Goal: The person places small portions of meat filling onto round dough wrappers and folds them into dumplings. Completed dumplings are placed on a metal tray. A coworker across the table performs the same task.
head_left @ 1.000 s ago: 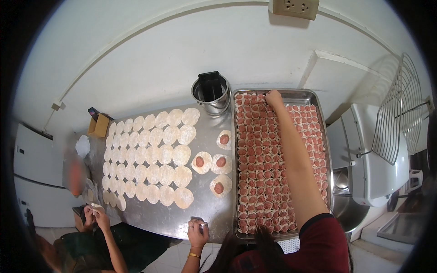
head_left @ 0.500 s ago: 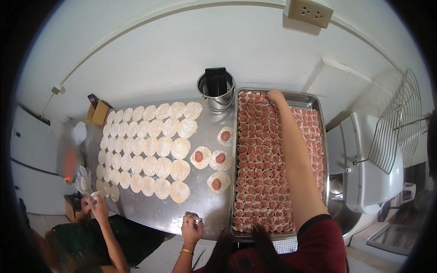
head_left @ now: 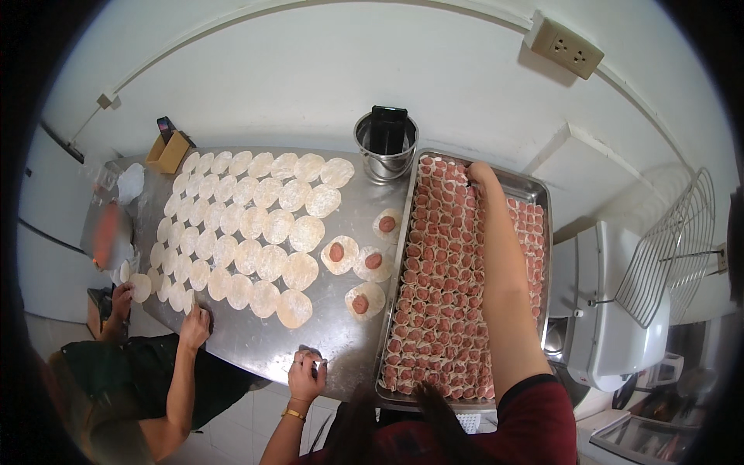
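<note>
Co-worker: one hand point(head_left: 122, 302) holds a round wrapper point(head_left: 140, 288); the other hand point(head_left: 196, 326) touches the near edge of the rows.
Wrapper rows point(head_left: 225, 252): pale discs on the steel table point(head_left: 341, 341).
Left hand point(head_left: 304, 381): at the table's near edge, fingers curled; cannot tell what they grip.
Filled wrappers point(head_left: 328, 265): four, open, left of the tray point(head_left: 525, 187).
Dumplings point(head_left: 434, 287): packed in rows inside the tray.
Right hand point(head_left: 480, 175): bunched at the tray's far end; fingertips hidden, so cannot tell its grasp.
</note>
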{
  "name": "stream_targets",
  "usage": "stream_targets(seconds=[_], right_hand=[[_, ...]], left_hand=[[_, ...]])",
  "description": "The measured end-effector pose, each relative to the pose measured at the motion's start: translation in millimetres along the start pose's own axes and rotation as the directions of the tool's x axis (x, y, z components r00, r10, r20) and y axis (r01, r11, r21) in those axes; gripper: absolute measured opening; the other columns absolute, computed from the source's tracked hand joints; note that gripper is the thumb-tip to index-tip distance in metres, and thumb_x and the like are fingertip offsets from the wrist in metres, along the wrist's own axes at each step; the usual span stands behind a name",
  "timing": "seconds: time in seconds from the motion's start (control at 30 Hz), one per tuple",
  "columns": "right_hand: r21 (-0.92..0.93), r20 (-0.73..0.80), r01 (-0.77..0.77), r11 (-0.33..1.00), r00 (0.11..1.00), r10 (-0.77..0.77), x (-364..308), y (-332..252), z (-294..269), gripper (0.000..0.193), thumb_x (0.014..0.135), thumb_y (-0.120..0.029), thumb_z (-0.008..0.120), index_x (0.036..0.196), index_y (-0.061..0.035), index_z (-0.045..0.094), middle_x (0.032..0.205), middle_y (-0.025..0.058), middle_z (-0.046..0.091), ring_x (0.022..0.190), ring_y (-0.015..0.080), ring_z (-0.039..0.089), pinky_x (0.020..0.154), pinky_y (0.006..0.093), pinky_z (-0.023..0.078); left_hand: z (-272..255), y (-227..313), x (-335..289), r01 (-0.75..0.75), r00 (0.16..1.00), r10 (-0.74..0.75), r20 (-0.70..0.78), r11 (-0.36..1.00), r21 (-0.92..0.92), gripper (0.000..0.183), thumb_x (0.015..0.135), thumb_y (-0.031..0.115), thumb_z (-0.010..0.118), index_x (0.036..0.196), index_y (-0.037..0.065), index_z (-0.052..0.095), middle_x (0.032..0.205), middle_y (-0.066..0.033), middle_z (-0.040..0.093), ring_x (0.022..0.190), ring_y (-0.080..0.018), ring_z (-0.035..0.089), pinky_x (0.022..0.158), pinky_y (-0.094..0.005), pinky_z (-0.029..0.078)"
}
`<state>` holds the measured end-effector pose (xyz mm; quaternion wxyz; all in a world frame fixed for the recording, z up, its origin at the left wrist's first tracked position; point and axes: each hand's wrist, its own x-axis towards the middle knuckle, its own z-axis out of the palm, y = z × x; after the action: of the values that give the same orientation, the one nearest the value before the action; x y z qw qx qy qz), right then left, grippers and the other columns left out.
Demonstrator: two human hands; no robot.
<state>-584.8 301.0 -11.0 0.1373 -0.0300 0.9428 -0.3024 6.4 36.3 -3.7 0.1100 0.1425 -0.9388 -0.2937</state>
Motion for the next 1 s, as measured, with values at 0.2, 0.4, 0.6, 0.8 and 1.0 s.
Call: stream_targets(seconds=[0.2, 0.4, 0.6, 0.8, 1.0], right_hand=[[0.296, 0.038, -0.126, 0.947, 0.992, 0.119, 33, 69, -30, 0.015, 0.069, -0.001, 0.049, 0.055, -0.0006, 0.044, 0.053, 0.0067, 0.038, 0.049, 0.0188, 0.030, 0.045, 0.0404, 0.025], [0.266, -0.021, -0.100, 0.959, 0.994, 0.110, -12, 2, -8, 0.012, 0.072, -0.007, 0.050, 0.073, 0.0051, 0.052, 0.072, 0.0169, 0.050, 0.068, 0.0274, 0.046, 0.058, 0.0432, 0.035], [0.019, -0.225, -0.073, 0.997, 0.972, 0.075, -41, 8, -37, 0.030, 0.078, -0.016, 0.049, 0.094, 0.0065, 0.061, 0.095, 0.0289, 0.059, 0.092, 0.0400, 0.059, 0.077, 0.0445, 0.045], [0.588, -0.554, 0.274, 0.761, 0.822, 0.132, -124, 40, -45, 0.028, 0.086, -0.022, 0.056, 0.095, 0.0025, 0.066, 0.089, 0.0153, 0.067, 0.080, 0.0243, 0.063, 0.071, 0.0344, 0.048], [0.714, -0.396, 0.201, 0.670, 0.906, 0.151, -298, 45, -33, 0.022, 0.087, -0.016, 0.059, 0.100, -0.0012, 0.068, 0.075, 0.0012, 0.061, 0.065, 0.0100, 0.052, 0.059, 0.0258, 0.041]], left_hand=[[6, 3, 13, -0.064, 0.998, 0.064, 0.004, 0.997, -0.038, 0.017, 0.076, 0.013, 0.066, 0.089, 0.009, 0.056, 0.091, -0.0136, 0.055, 0.072, -0.0321, 0.059, 0.058, -0.0396, 0.048], [0, 2, -2, 0.022, 1.000, -0.022, 0.006, 1.000, -0.017, 0.017, 0.076, 0.014, 0.066, 0.089, 0.009, 0.056, 0.089, -0.0141, 0.054, 0.072, -0.0318, 0.057, 0.059, -0.0404, 0.048], [3, -2, 0, -0.012, 1.000, 0.012, 0.007, 0.999, -0.042, 0.017, 0.076, 0.012, 0.064, 0.089, 0.007, 0.055, 0.090, -0.0149, 0.054, 0.076, -0.0325, 0.057, 0.063, -0.0401, 0.048], [22, 18, 32, -0.134, 0.985, 0.129, -0.115, 0.991, -0.031, 0.019, 0.078, 0.014, 0.066, 0.092, 0.005, 0.056, 0.095, -0.0155, 0.056, 0.086, -0.0345, 0.056, 0.072, -0.0416, 0.047], [60, 56, 95, 0.049, 0.990, -0.053, -0.129, 0.998, -0.036, 0.028, 0.078, 0.020, 0.068, 0.097, 0.002, 0.059, 0.098, -0.0178, 0.056, 0.090, -0.0377, 0.056, 0.076, -0.0443, 0.046]])
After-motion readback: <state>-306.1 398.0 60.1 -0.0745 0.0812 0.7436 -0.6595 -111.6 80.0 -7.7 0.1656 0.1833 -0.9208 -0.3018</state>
